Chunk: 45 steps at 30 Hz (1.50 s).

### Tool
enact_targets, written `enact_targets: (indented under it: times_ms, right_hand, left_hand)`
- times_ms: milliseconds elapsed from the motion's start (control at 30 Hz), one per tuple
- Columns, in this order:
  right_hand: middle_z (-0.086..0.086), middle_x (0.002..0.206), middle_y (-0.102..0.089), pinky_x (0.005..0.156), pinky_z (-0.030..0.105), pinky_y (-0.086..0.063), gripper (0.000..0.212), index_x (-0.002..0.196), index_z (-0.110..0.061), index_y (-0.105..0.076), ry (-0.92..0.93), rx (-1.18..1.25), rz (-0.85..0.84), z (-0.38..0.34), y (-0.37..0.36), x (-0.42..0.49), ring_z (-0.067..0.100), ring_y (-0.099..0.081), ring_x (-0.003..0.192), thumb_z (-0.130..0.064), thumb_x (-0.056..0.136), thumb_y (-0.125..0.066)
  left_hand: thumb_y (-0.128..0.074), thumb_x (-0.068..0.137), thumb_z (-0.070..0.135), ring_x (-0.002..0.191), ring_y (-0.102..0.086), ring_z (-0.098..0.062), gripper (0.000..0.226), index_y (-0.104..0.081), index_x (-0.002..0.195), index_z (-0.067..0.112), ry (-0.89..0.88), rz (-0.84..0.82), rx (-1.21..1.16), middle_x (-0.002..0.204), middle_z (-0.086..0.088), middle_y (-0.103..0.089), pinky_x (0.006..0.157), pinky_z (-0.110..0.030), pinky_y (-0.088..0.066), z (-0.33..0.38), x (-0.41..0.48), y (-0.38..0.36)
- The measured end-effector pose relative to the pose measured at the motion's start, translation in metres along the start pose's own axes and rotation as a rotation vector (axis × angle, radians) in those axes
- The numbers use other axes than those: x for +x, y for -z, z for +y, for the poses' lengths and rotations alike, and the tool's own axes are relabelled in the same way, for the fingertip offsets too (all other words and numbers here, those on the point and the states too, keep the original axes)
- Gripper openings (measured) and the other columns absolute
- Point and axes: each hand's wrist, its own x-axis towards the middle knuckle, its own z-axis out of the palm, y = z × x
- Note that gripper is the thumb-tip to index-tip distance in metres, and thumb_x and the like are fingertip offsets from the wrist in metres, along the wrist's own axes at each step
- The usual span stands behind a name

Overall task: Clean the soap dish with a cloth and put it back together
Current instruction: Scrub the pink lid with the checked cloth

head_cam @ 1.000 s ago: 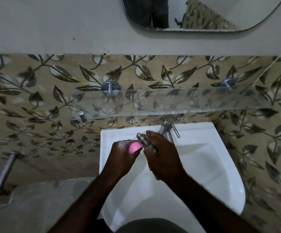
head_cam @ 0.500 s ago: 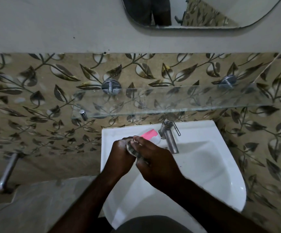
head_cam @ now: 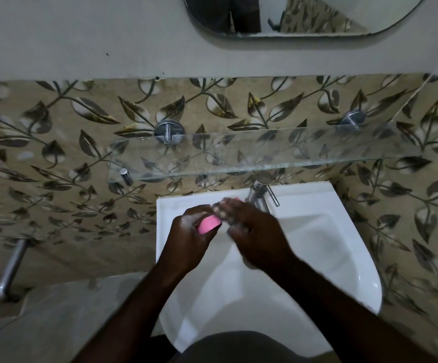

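You are gripping the pink soap dish (head_cam: 209, 224) in your left hand (head_cam: 189, 238), fingers curling round it above the back of the white washbasin (head_cam: 317, 247). Your right hand (head_cam: 254, 235) is sitting just to its right, fingers curling on the cloth (head_cam: 223, 208) and pressing it to the dish's far end, though blur is smearing that grip. Both hands are working just in front of the chrome tap (head_cam: 259, 196), beneath the glass shelf (head_cam: 238, 159).

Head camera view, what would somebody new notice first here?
The bright pink soap dish part, gripped in the left hand over the white sink, stands out. The right hand meets it with a blurred cloth, near the tap. Above them, a clear glass shelf crosses the leaf-patterned wall.
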Motion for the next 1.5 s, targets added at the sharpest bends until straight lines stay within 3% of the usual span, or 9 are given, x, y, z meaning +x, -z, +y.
enact_targets:
  times_ms: [100,333,433,533,700,933,1200,1367,1500]
  right_hand:
    - [-0.008,0.116,-0.071,0.092,0.037,-0.053,0.051,0.115,-0.032,-0.07,-0.283,0.089,0.089,0.008,0.012,0.01,0.003,-0.061,0.087,-0.036,0.07,-0.047]
    - [-0.006,0.132,-0.062,0.109,0.019,-0.034,0.054,0.125,-0.026,-0.065,0.008,-0.034,-0.014,-0.012,0.004,-0.006,0.003,-0.051,0.126,-0.031,0.074,-0.047]
    - [-0.016,0.095,-0.072,0.079,0.014,-0.05,0.042,0.118,-0.026,-0.07,-0.233,0.158,0.053,-0.001,0.02,0.005,0.004,-0.069,0.088,-0.02,0.079,-0.055]
    - [-0.007,0.057,-0.061,0.047,0.018,-0.047,0.038,0.106,-0.026,-0.072,-0.327,0.351,-0.005,0.0,0.028,0.012,0.013,-0.057,0.046,0.0,0.084,-0.056]
    - [0.011,0.063,-0.059,0.043,0.026,-0.043,0.027,0.081,-0.013,-0.065,-0.487,0.787,-0.018,0.006,0.035,0.013,0.025,-0.056,0.049,0.001,0.09,-0.044]
    - [0.014,0.068,-0.054,0.041,0.026,-0.045,0.021,0.103,-0.007,-0.059,-0.543,1.102,-0.16,0.015,0.04,0.012,0.023,-0.057,0.05,-0.014,0.083,-0.057]
    - [-0.008,0.081,-0.07,0.065,0.021,-0.05,0.033,0.106,-0.017,-0.069,-0.259,0.431,-0.129,-0.001,0.051,0.017,0.006,-0.066,0.067,0.002,0.08,-0.073]
    - [-0.001,0.1,-0.068,0.081,0.029,-0.051,0.031,0.106,-0.018,-0.069,0.094,0.024,-0.177,-0.024,0.039,0.012,0.013,-0.063,0.095,-0.018,0.075,-0.064]
    - [-0.004,0.12,-0.064,0.093,0.031,-0.05,0.038,0.118,-0.024,-0.063,0.12,-0.202,-0.081,-0.038,0.018,0.0,0.014,-0.059,0.11,-0.043,0.087,-0.053]
  left_hand:
    - [-0.072,0.083,0.021,0.109,-0.062,-0.008,0.022,-0.075,0.105,0.019,0.017,-0.031,0.006,0.108,0.012,-0.071,0.094,-0.025,-0.048,-0.004,0.0,-0.001]
    - [-0.072,0.084,0.01,0.083,-0.06,0.012,0.009,-0.074,0.091,0.016,-0.033,-0.059,-0.003,0.083,0.02,-0.069,0.074,-0.005,-0.041,0.006,-0.001,0.003]
    - [-0.071,0.083,0.018,0.106,-0.061,0.002,0.022,-0.074,0.105,0.015,-0.062,-0.055,-0.015,0.108,0.01,-0.07,0.091,-0.011,-0.042,0.004,0.0,0.006]
    - [-0.073,0.084,0.007,0.104,-0.063,-0.001,0.024,-0.073,0.104,0.018,0.019,-0.078,-0.132,0.11,0.009,-0.071,0.087,-0.011,-0.044,0.005,0.0,0.009]
    - [-0.074,0.082,0.01,0.091,-0.065,-0.007,0.024,-0.074,0.098,0.028,0.147,-0.067,-0.353,0.101,0.008,-0.075,0.08,-0.018,-0.048,0.009,-0.004,0.011]
    - [-0.089,0.05,0.052,0.078,-0.064,-0.013,0.052,-0.078,0.091,0.022,0.305,-0.01,-0.702,0.086,-0.001,-0.074,0.069,-0.024,-0.053,0.005,-0.01,0.009]
    - [-0.079,0.074,0.041,0.075,-0.06,-0.013,0.025,-0.073,0.093,0.026,0.167,-0.279,-0.359,0.085,0.002,-0.07,0.071,-0.033,-0.048,0.003,0.0,0.012]
    - [-0.067,0.084,0.012,0.063,-0.055,0.005,0.023,-0.067,0.076,0.033,0.111,-0.2,-0.191,0.069,0.019,-0.068,0.062,-0.018,-0.043,0.015,0.008,-0.006]
    - [-0.051,0.08,0.013,0.068,-0.066,-0.011,0.02,-0.067,0.075,0.024,0.053,-0.117,-0.115,0.074,0.007,-0.071,0.059,-0.036,-0.052,0.003,0.003,-0.011]
